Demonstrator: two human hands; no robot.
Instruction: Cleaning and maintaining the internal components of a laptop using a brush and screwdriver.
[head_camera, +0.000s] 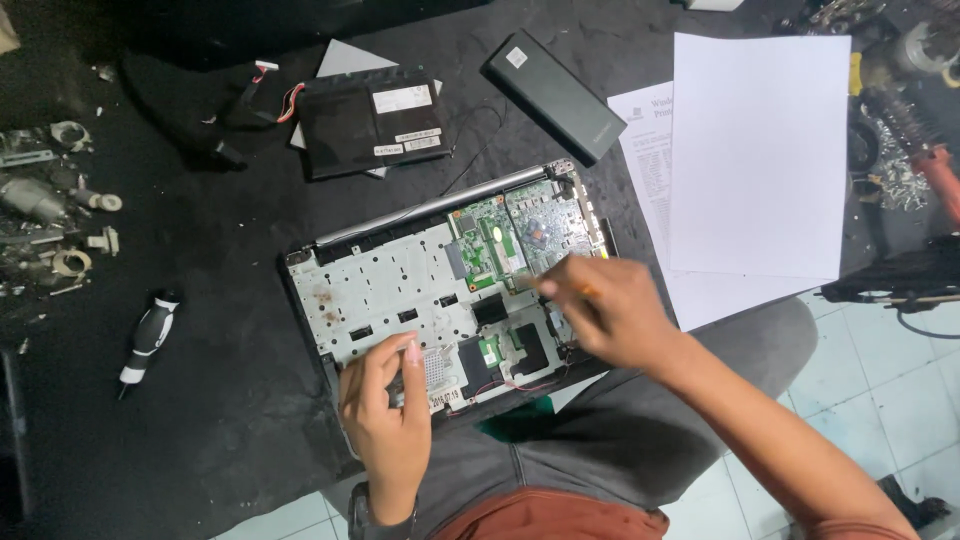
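Steadying the opened laptop chassis (400, 285) at its near edge, the left hand (385, 410) was curled, fingers bent onto the metal frame by a small perforated grille; whether it gripped anything I could not tell. The right hand (610, 310) was closed around a thin tool with an orange handle (585, 291), its tip blurred near the green circuit board (495, 245). The chassis lay on the dark counter (200, 380), partly over the person's lap. A removed battery pack (370, 122), a black screwdriver (150, 335) and white paper sheets (760, 150) lay apart from it. This looked like board removal, probably loosening a fastener; the next move would call for a steady, squarely seated tip.
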